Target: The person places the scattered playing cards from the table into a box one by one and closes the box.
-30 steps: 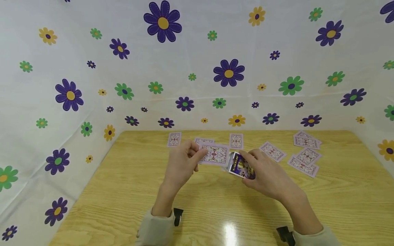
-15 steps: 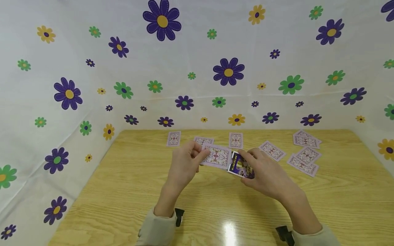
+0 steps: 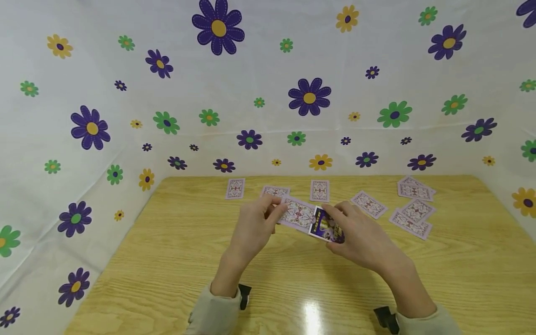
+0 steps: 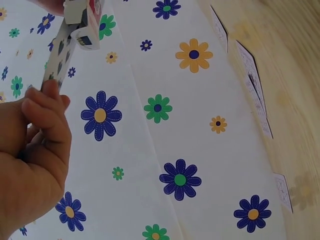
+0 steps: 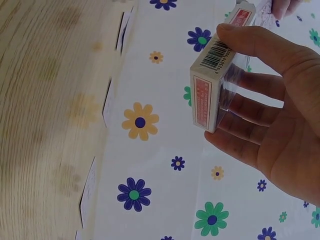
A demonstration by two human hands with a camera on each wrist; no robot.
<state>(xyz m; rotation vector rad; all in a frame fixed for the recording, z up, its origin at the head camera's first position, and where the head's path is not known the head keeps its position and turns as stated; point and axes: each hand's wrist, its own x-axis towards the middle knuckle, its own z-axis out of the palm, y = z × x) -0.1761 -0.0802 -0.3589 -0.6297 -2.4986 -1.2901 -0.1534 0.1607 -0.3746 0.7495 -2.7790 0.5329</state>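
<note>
My left hand (image 3: 253, 230) pinches a playing card (image 3: 296, 212) by its left end, thumb on top, with its ornate back facing up. The card's other end meets the open end of a purple-and-black card box (image 3: 328, 227). Gripping that box is my right hand (image 3: 364, 239), thumb along one edge and fingers on the opposite one. From the left wrist view, dark pips show on the card's face (image 4: 62, 52), beside the box's raised flap (image 4: 85, 39). A barcode runs along the box side (image 5: 215, 56) in the right wrist view.
Along the back of the wooden table (image 3: 284, 288) lie several face-down cards: one upright card (image 3: 235, 189) at left, another card (image 3: 320, 190) mid-back, a slanted card (image 3: 369, 204), and overlapping cards (image 3: 418, 211) at right. A flowered cloth (image 3: 251, 93) hangs behind.
My left hand has moved right, bringing the card from beside the box's opening to overlap it, now tilted in line with the box. The right hand has stayed nearly still.
</note>
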